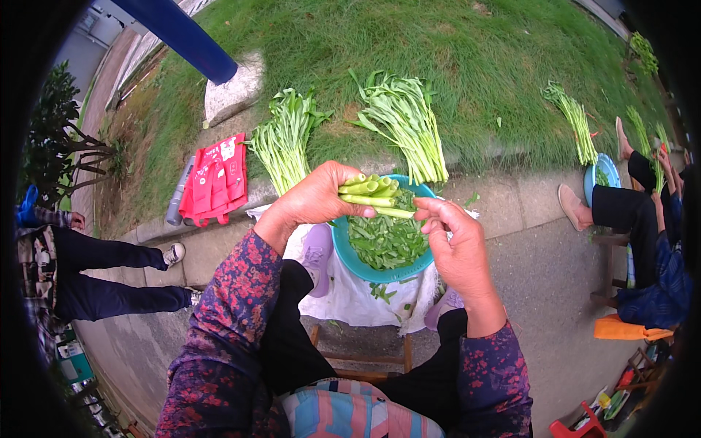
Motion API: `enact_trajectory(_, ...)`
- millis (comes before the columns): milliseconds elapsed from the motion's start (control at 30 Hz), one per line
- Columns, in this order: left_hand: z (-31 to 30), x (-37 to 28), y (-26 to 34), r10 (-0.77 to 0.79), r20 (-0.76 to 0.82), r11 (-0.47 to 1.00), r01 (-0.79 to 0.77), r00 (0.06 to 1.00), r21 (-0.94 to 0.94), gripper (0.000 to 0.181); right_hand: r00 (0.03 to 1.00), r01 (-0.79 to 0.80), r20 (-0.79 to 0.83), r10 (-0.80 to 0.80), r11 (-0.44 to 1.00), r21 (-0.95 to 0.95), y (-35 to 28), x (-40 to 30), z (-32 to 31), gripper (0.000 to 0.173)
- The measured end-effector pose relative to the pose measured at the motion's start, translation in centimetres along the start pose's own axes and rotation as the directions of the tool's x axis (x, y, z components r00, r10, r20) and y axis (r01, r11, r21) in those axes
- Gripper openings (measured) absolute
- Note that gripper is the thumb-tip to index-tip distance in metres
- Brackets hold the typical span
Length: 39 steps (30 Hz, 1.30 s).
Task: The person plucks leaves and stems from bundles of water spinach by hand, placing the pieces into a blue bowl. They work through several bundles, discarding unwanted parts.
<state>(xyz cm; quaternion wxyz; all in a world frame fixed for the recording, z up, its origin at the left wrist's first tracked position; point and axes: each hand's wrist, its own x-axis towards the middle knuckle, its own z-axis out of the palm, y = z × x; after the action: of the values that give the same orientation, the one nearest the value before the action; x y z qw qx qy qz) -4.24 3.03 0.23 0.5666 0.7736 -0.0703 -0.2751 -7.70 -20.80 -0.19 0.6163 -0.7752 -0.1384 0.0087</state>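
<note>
My left hand (323, 194) grips a bunch of hollow green stems (372, 189), probably water spinach, with their cut ends pointing right. One stem sticks out further than the others, and the curled fingers of my right hand (457, 235) are at its tip. Whether they pinch it cannot be made out. Below both hands stands a turquoise plastic basin (342, 257) holding cut green leaves and pieces (386, 241). It rests on a white cloth or sack (350, 306) between my feet, where a few loose leaves (383, 293) lie.
Two leafy bundles (285, 137) (408, 126) lie beyond the basin by the grass edge. A red bag (216, 178) lies left, near a blue post (186, 41). At left stands a person (109, 274); at right another sits (646, 235) by a blue basin (608, 169).
</note>
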Motion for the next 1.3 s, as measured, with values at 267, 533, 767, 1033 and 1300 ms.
enact_trajectory(267, 0.3, 0.2, -0.3, 0.046, 0.007, 0.994, -0.047, 0.999, 0.094, 0.026, 0.996, -0.033, 0.082, 0.040, 0.996, -0.084, -0.4, -0.1, -0.2, 0.009)
enact_trajectory(533, 0.8, 0.2, -0.4, 0.099, 0.004, 0.991, -0.098, 0.995, 0.095, 0.026, 0.992, -0.075, 0.096, 0.084, 0.993, -0.091, -0.1, -0.1, -0.1, 0.005)
enact_trajectory(767, 1.3, 0.4, -0.6, 0.140, -0.043, 0.990, -0.141, 0.989, -0.029, 0.023, 0.993, -0.094, 0.060, 0.104, 0.983, -0.159, -0.3, -0.2, 0.0, 0.004)
enact_trajectory(1033, 0.9, 0.1, -0.4, 0.134, -0.040, 0.987, -0.130, 0.990, 0.092, 0.020, 0.996, -0.069, -0.059, 0.061, 0.986, -0.149, -0.1, -0.3, 1.0, 0.004)
enact_trajectory(1300, 1.2, 0.3, -0.6, 0.198, -0.094, 0.978, -0.190, 0.976, 0.082, 0.020, 0.947, -0.311, -0.030, 0.319, 0.938, 0.153, 0.4, 0.0, 0.5, 0.007)
